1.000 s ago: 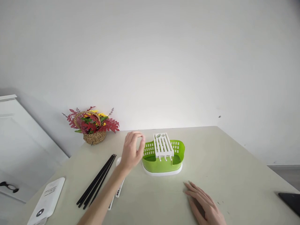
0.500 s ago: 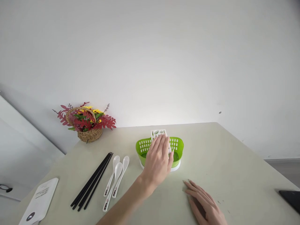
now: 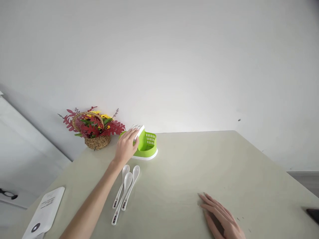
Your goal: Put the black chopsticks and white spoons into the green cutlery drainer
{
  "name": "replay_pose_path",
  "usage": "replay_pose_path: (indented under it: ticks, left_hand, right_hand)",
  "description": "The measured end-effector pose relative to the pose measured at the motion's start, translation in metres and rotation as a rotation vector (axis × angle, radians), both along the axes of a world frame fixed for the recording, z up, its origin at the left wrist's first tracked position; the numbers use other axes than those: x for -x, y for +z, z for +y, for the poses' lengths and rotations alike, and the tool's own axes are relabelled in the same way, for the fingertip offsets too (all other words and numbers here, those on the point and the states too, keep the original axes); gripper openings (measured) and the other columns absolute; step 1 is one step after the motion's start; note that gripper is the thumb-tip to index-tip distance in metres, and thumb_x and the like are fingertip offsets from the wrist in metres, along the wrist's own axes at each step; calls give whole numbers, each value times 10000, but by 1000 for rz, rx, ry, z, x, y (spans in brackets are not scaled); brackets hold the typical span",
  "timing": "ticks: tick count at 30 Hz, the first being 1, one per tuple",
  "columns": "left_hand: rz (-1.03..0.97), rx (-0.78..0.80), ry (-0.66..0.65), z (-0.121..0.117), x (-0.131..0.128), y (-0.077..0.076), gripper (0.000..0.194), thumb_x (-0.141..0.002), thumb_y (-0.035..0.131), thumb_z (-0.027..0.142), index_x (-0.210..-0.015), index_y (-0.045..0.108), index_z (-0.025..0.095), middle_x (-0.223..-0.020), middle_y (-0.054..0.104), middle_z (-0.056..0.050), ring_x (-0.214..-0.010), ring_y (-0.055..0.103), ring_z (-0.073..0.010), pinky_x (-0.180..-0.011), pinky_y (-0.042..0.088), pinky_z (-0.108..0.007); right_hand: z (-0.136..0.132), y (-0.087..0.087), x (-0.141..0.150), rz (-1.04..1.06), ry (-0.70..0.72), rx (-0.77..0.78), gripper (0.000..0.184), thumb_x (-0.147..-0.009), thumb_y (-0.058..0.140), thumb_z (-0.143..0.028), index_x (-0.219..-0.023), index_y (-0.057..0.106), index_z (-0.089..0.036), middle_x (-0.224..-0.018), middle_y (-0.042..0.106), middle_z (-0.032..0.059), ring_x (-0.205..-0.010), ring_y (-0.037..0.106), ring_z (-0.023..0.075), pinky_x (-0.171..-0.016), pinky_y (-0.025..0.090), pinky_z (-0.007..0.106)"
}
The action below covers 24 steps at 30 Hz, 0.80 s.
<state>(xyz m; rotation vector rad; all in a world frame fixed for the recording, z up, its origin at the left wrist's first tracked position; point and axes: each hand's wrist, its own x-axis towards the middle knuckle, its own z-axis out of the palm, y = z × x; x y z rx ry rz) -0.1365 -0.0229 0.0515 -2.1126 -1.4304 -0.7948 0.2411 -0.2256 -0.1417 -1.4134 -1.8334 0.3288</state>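
My left hand (image 3: pixel 126 146) is closed over the white top of a green and white utensil holder (image 3: pixel 146 152), which has slotted basket sides. The holder stands upright near the wall, its left part hidden by my hand. Three white spoons (image 3: pixel 127 181) with patterned handles lie together just to the right of my left forearm. The black chopsticks do not show now; my forearm covers the place where they lay. My right hand (image 3: pixel 221 217) rests on the table at the lower right, fingers stretched out and holding nothing.
A wicker basket (image 3: pixel 98 142) with red leaves and yellow flowers stands at the back left, close beside the holder. A flat white item with printed text (image 3: pixel 45 210) lies at the left edge. Part of a dark object (image 3: pixel 313 214) shows at the right edge.
My left hand and the utensil holder have moved left and back, from mid-table to beside the flower basket. My forearm now covers the chopsticks' place. My right hand stays put.
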Motion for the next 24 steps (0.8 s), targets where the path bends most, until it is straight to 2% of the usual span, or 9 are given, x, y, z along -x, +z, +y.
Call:
replay_pose_path:
  ticks: [5, 15, 20, 24]
  left_hand:
    - [-19, -34, 49, -6, 23, -3, 444, -1025, 430, 283, -1425, 616, 227, -1411, 675, -73, -1365, 583, -261, -1180, 443, -444]
    - [-24, -43, 217, -18, 21, -1, 458, -1036, 371, 281, -1395, 643, 196, -1392, 684, -114, -1306, 615, -318, -1127, 442, -488]
    - [-50, -28, 201, -24, 20, 2, 445, -1040, 381, 311, -1393, 622, 185, -1383, 682, -139, -1338, 592, -329, -1140, 415, -503]
    - [-72, -91, 108, -41, 7, -7, 431, -1029, 447, 305, -1431, 553, 192, -1500, 586, -135, -1500, 414, -322, -1223, 328, -532]
  right_hand:
    - [0, -1, -1, -8, 9, 6, 325, -1054, 481, -435, -1237, 725, -324, -1433, 669, 18, -1375, 588, 290, -1049, 591, 461]
    - [-2, 3, 1, -3, -1, 42, 338, -1056, 472, -427, -1281, 708, -337, -1448, 657, 7, -1390, 572, 298, -1042, 596, 483]
    - [-2, 4, 1, 13, 5, 20, 333, -1054, 486, -425, -1273, 716, -325, -1445, 659, 16, -1385, 577, 300, -1055, 589, 480]
    - [-2, 5, 2, 26, 6, 20, 351, -1059, 470, -453, -1265, 725, -326, -1435, 668, 22, -1371, 590, 304, -1048, 594, 481]
